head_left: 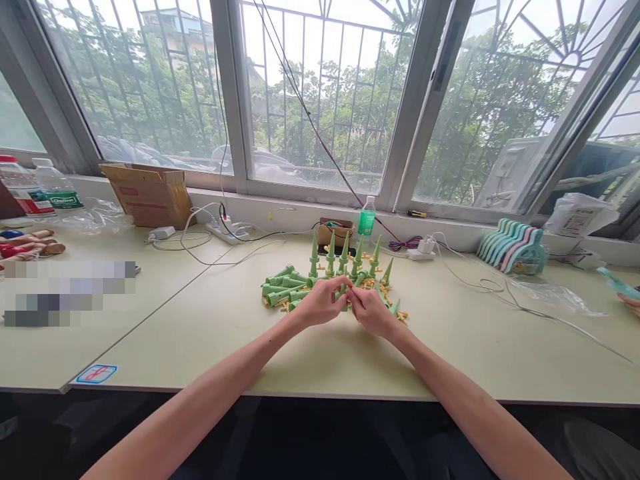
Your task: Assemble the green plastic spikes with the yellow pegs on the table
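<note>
Both hands meet over the middle of the table in the head view. My left hand [324, 303] is closed around a green plastic watering spike [345, 305], mostly covered by the fingers. My right hand [371, 309] pinches at the same spot, its fingertips touching the left ones; what lies in that pinch is too small to make out. Just behind stand several upright green spikes [314, 257] with small yellow valves [331, 257]. Left of my hands lies a pile of green hollow spike pieces [276, 295]. Loose yellow valves [401, 316] lie to the right.
A small cardboard box [336, 233] and a green-labelled bottle [367, 217] stand behind the spikes. White cables [240, 257] and a power strip [227, 231] run along the back. Pastel hangers [513, 245] stand at right. Another person's hand [629, 301] shows at the right edge.
</note>
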### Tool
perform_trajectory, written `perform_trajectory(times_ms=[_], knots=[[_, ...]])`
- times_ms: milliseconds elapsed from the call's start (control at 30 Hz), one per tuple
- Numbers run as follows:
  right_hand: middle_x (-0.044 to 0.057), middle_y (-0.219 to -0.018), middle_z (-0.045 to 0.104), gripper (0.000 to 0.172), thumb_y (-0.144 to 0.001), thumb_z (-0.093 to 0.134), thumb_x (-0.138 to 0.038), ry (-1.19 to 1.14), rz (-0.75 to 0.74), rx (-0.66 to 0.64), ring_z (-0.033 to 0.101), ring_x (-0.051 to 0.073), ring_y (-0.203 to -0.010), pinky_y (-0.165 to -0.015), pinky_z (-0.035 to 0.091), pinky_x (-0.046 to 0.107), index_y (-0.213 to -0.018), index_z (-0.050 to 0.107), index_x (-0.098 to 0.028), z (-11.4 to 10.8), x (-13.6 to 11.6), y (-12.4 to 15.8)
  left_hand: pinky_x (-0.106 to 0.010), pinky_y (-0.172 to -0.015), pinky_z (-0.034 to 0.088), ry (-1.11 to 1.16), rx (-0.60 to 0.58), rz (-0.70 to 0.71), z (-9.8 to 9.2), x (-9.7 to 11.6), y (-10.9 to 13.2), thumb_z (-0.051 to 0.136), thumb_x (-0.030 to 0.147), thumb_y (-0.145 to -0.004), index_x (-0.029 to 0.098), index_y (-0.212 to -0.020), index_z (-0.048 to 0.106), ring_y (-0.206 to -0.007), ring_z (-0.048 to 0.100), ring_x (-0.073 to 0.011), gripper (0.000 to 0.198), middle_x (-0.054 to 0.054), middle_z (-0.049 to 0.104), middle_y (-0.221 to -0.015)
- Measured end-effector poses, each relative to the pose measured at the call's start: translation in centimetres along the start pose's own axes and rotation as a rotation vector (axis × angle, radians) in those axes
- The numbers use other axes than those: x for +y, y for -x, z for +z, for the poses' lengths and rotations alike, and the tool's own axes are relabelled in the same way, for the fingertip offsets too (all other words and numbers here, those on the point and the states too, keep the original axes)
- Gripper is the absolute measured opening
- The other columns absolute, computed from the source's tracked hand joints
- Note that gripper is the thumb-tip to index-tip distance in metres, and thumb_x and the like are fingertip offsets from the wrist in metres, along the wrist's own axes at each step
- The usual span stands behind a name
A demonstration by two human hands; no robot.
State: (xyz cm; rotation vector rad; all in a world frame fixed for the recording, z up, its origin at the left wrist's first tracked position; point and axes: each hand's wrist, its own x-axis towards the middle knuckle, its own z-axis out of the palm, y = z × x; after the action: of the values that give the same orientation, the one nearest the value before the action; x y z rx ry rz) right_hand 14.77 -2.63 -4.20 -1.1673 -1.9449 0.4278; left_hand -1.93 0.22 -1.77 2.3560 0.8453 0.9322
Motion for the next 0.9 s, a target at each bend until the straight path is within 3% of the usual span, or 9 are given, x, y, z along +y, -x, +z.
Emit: perform_trajectory(times_ms=[300, 600, 900], knots=[[-0.002, -0.056, 0.044, 0.036, -0.097, 0.034, -0.037, 0.015, 0.005, -0.014, 0.034, 0.009, -0.050, -0.051, 0.026, 0.024, -0.066, 0.040, -0.019, 0.01, 0.11, -0.02, -0.019, -0.048, 0.025, -0.020, -0.022, -0.018, -0.17, 0.27, 0.02, 0.047, 0.021, -0.081, 0.020, -0.098, 0.059, -0.045, 0.028, -0.0065, 0.021, 0.008, 0.034, -0.053], [-0.002, -0.056, 0.046, 0.035, -0.096, 0.035, -0.030, 0.093, -0.026, -0.068, 0.037, 0.009, -0.051, -0.052, 0.026, 0.024, -0.063, 0.039, -0.018, 0.03, 0.21, 0.18, -0.021, -0.049, 0.026, -0.064, -0.129, 0.009, -0.25, 0.03, 0.20, 0.046, 0.021, -0.080, 0.019, -0.098, 0.059, -0.047, 0.027, -0.0077, 0.023, 0.007, 0.036, -0.054], [-0.001, -0.057, 0.049, 0.034, -0.096, 0.036, -0.026, 0.134, -0.044, -0.079, 0.040, 0.009, -0.050, -0.053, 0.027, 0.024, -0.064, 0.043, -0.017, 0.03, 0.21, 0.11, -0.022, -0.056, 0.033, -0.105, -0.135, 0.010, -0.32, 0.24, 0.25, 0.046, 0.020, -0.080, 0.019, -0.097, 0.060, -0.052, 0.034, -0.0096, 0.022, 0.004, 0.043, -0.059]])
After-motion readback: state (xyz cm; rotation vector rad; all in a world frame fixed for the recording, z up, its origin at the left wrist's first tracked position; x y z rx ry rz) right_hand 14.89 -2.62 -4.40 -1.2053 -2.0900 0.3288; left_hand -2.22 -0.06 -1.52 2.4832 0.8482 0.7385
